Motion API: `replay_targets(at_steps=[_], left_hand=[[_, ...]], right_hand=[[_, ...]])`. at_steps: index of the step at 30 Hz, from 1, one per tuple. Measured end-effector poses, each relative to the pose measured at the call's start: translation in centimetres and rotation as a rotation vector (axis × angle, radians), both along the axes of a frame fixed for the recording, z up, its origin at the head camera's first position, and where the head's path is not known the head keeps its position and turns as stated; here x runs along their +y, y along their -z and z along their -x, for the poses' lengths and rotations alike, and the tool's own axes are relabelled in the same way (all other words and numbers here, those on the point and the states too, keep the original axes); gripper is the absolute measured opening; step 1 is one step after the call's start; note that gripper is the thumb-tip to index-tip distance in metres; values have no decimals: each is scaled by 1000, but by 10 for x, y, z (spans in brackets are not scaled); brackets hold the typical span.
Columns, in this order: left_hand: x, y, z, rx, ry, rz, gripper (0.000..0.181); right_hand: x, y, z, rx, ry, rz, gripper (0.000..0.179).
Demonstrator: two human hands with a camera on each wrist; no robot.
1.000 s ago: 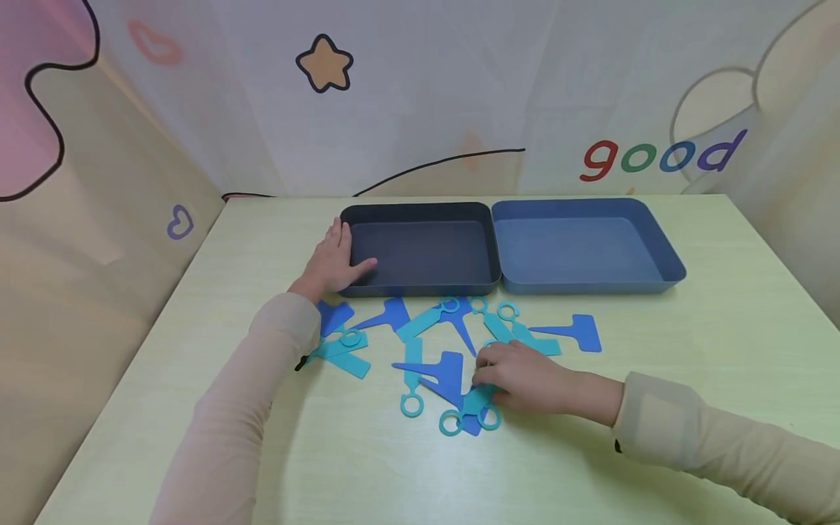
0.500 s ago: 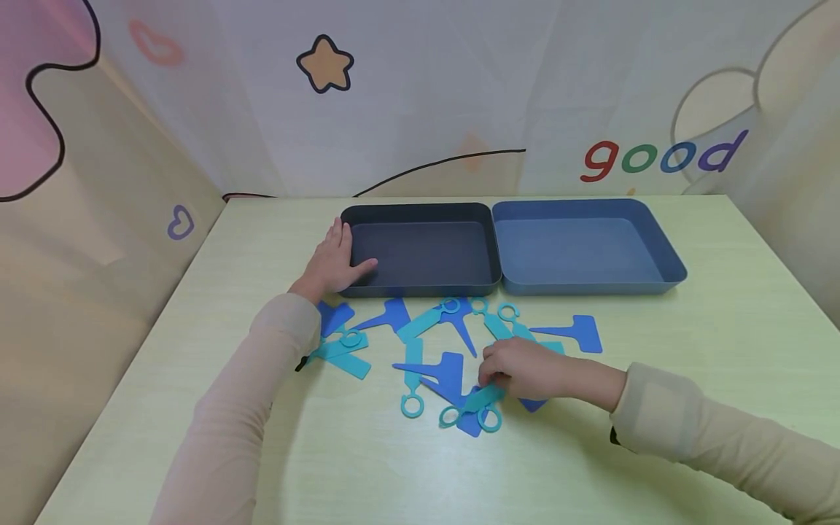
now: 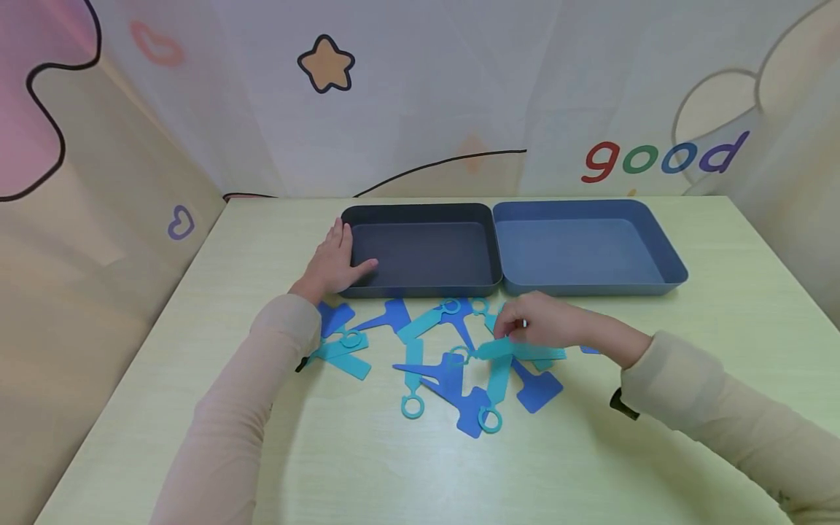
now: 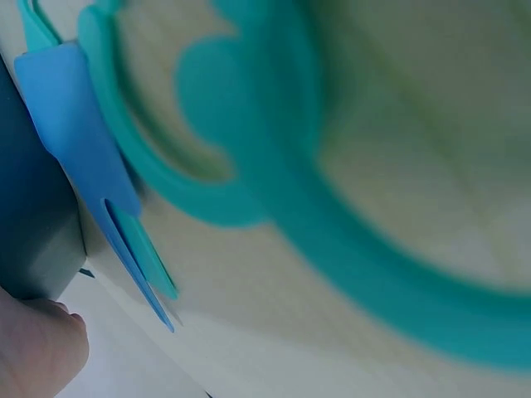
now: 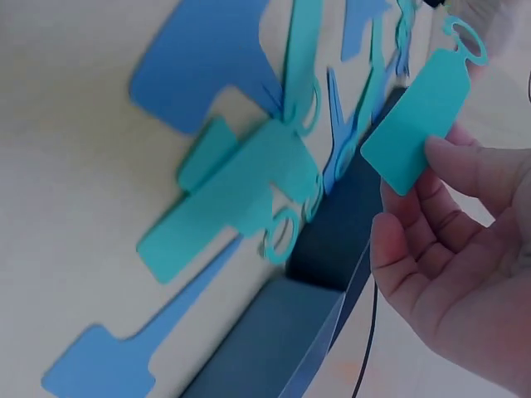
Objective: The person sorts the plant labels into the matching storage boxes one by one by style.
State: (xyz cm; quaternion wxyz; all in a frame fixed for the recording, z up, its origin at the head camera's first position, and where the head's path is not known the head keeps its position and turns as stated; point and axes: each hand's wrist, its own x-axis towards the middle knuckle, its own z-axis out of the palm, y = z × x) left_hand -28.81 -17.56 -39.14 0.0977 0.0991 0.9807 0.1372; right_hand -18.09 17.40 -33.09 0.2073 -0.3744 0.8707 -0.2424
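One teal tag (image 3: 494,349), right hand (image 3: 541,319) pinching, long axis crosswise, looped end left

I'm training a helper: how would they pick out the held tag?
At the far side of the table stand a dark tray and a blue tray. Just in front of the blue tray is the right hand, pinching a flat teal tag with a ring at one end. Unlike the tags around it, it is held clear of the table.

Teal ring tags (image 5: 419,116), blue T-shaped tags (image 3: 539,392): smooth, matt, plastic-looking | Dark tray (image 3: 423,255), blue tray (image 3: 580,251): smooth, low-sheen, plastic-looking | Table (image 3: 341,467): wood-look, light sheen | Backdrop (image 3: 420,95): creased cloth, matt | Sleeves (image 3: 223,415): matt cloth
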Motion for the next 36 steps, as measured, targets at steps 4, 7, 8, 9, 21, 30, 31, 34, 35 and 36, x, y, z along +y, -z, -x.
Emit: replay_targets(at_steps=[4, 7, 8, 9, 21, 30, 31, 34, 35, 36], left_hand=[[0, 0, 0, -3, -2, -2, 95], [0, -1, 0, -5, -2, -2, 95], [1, -1, 0, -5, -2, -2, 95], [1, -1, 0, -5, -2, -2, 95], [3, -2, -3, -10, -11, 3, 94], [1, -1, -2, -5, -18, 1, 95], [1, 0, -2, -4, -19, -2, 95], [1, 0, -2, -4, -19, -7, 95], [1, 0, -2, -4, -19, -8, 95], [1, 0, -2, -3, -19, -8, 95]], right_hand=[[8, -3, 12, -11, 80, 6, 18], [15, -4, 22, -41, 149, 43, 20], [18, -4, 25, -48, 173, 55, 19], [22, -4, 28, -46, 192, 72, 19], [51, 6, 73, -164, 596, 239, 31], [51, 25, 96, -278, 807, 359, 39], [51, 28, 98, -287, 826, 366, 40], [52, 36, 102, -304, 876, 376, 41], [53, 38, 103, -313, 893, 382, 43], [54, 40, 104, -322, 907, 392, 44]])
